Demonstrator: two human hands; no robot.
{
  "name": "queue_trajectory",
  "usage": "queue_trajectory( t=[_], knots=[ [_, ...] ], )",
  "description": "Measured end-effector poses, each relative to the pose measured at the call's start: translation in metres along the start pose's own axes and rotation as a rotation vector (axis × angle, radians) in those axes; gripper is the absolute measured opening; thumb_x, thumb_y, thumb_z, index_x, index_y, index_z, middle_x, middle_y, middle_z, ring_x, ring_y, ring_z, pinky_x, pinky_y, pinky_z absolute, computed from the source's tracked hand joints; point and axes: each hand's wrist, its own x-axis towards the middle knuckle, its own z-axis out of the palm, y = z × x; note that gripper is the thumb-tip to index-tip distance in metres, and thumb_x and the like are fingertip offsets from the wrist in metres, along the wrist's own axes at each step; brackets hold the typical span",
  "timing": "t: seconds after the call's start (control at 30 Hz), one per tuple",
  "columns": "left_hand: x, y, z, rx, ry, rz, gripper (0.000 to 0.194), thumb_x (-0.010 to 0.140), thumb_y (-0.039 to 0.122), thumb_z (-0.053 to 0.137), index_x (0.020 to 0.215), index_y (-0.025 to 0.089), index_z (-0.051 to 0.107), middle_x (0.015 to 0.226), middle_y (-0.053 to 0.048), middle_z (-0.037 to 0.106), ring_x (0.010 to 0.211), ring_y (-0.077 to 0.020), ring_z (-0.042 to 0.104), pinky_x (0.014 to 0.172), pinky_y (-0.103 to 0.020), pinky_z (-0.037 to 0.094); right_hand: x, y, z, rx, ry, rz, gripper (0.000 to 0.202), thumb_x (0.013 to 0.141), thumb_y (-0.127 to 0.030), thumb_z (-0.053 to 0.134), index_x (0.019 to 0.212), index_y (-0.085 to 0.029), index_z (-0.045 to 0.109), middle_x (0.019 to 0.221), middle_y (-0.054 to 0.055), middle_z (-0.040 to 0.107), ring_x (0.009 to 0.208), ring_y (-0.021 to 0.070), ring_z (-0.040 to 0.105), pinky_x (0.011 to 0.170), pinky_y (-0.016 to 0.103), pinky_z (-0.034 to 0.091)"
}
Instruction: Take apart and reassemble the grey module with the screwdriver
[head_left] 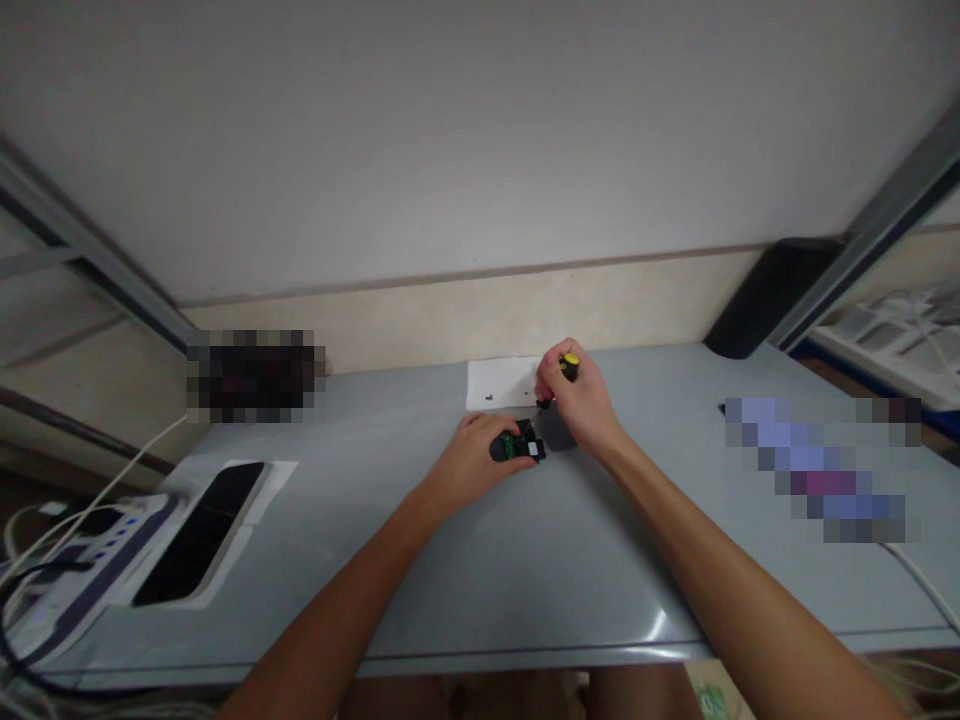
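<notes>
Small black electronic device (pixel 532 450) is lying near the middle of the grey desk (pixel 420 590), its green circuit board (pixel 511 447) showing. Left hand (pixel 476 458) is grasping it between thumb and fingers. Right hand (pixel 592 402) is gripping a screwdriver (pixel 571 365) with a yellow-capped dark handle, its shaft slanting down toward the device; I cannot tell whether the tip is touching. A white label (pixel 533 449) is sitting on the device, its print too small to read. Flat dark grey piece (pixel 556 432) is lying beside the device, partly hidden by the right hand. Beyond the hands, white paper (pixel 501 374) is bearing tiny dark parts (pixel 489 397). Far left, a dark-screened smartphone (pixel 206 535) is resting beside a power strip (pixel 94 580).
</notes>
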Motion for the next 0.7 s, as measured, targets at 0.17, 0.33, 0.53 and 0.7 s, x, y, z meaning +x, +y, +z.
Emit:
queue_trajectory(
  t=[0.17,0.33,0.53,0.7],
  knots=[
    [-0.002,-0.004,-0.001,0.077,-0.024,0.060,0.028,0.092,0.046,0.086,0.107,0.026,0.075,0.138,-0.006,0.077,0.132,-0.0285,0.070,0.130,-0.052,0.036,0.003,-0.005,-0.006,-0.204,-0.126,-0.046,0.045,0.096,-0.069,0.070,0.104,-0.025,0.071,0.081,-0.001,0.064,0.078,0.0168,0.058,0.074,0.031,0.048],
    [-0.003,-0.003,-0.003,0.133,-0.059,0.095,0.028,0.097,0.046,0.081,0.114,0.025,0.075,0.142,-0.007,0.076,0.134,-0.0266,0.070,0.130,-0.052,0.035,0.007,-0.007,-0.019,-0.464,0.051,-0.187,0.037,0.092,-0.060,0.079,0.087,-0.024,0.074,0.076,-0.002,0.059,0.067,0.0143,0.045,0.063,0.029,0.038],
    [-0.001,-0.003,-0.001,0.153,-0.075,0.110,0.031,0.098,0.050,0.079,0.118,0.026,0.074,0.146,-0.007,0.074,0.136,-0.0264,0.068,0.131,-0.051,0.034,0.018,-0.004,-0.039,-0.490,0.423,-0.177,0.053,0.095,-0.073,0.066,0.093,-0.021,0.074,0.070,-0.002,0.059,0.060,0.0141,0.051,0.058,0.028,0.039],
    [-0.002,-0.001,0.001,0.138,-0.092,0.089,0.039,0.095,0.053,0.081,0.122,0.026,0.072,0.152,-0.009,0.070,0.141,-0.0289,0.065,0.131,-0.055,0.031,0.018,0.010,-0.043,-0.658,0.463,-0.147,0.055,0.095,-0.072,0.065,0.096,-0.019,0.077,0.066,-0.002,0.061,0.060,0.0152,0.053,0.060,0.029,0.042]
  ],
)
